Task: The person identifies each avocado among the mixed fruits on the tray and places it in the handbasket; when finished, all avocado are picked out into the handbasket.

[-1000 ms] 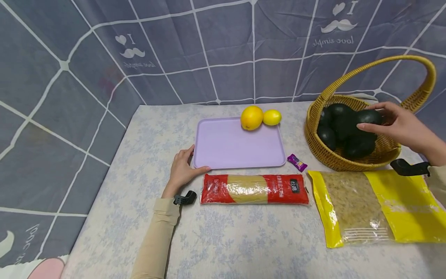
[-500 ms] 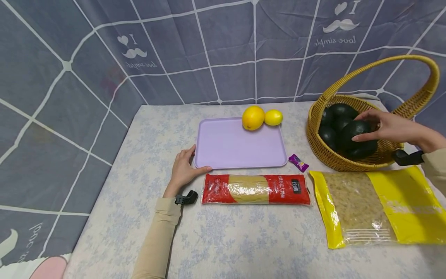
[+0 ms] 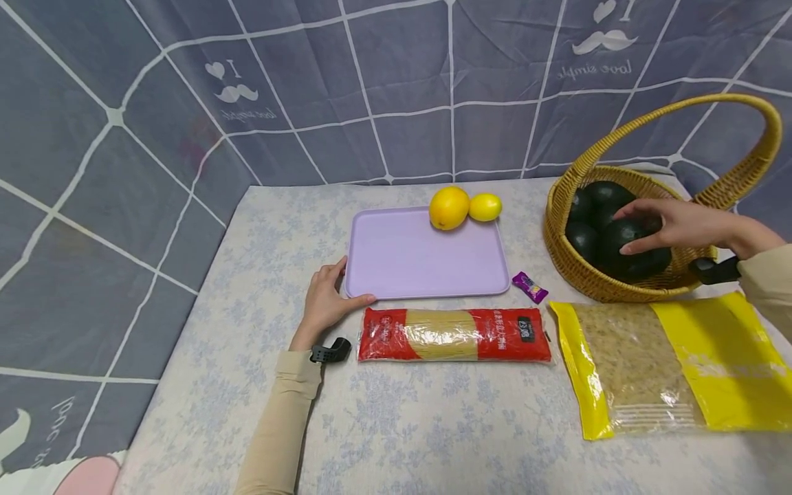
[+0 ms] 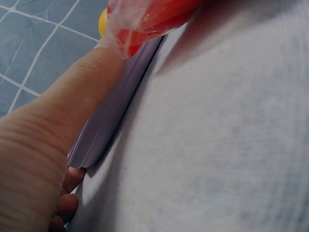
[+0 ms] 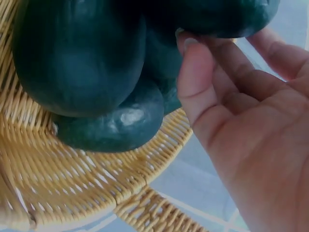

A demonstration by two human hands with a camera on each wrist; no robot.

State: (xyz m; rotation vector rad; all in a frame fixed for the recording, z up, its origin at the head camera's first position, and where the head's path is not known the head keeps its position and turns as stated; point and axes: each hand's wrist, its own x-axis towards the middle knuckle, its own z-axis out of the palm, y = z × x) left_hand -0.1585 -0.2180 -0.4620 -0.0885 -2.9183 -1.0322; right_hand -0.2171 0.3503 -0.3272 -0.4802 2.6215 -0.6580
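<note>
My left hand (image 3: 324,301) rests at the near left corner of a lilac tray (image 3: 408,261), its thumb along the front edge. The fingers lie by the tray's left side. Inside a wicker basket (image 3: 559,258) on the right, my right hand (image 3: 687,223) holds a dark green avocado (image 3: 612,247) between thumb and fingers. Several other avocados (image 3: 580,237) lie around it. The right wrist view shows the fingers against an avocado (image 5: 222,19) at the top, partly cut off by the frame. An orange (image 3: 449,207) sits on the tray's back right corner, and a lemon (image 3: 485,207) touches it.
A red pack of noodles (image 3: 445,335) lies in front of the tray. Between tray and basket is a purple wrapped sweet (image 3: 529,287). A yellow bag (image 3: 631,371) lies before the basket, whose tall handle (image 3: 674,110) arches over it.
My right hand has moved left and lower in the basket with the avocado. The left hand and tray have stayed put; the whole view has shifted slightly.
</note>
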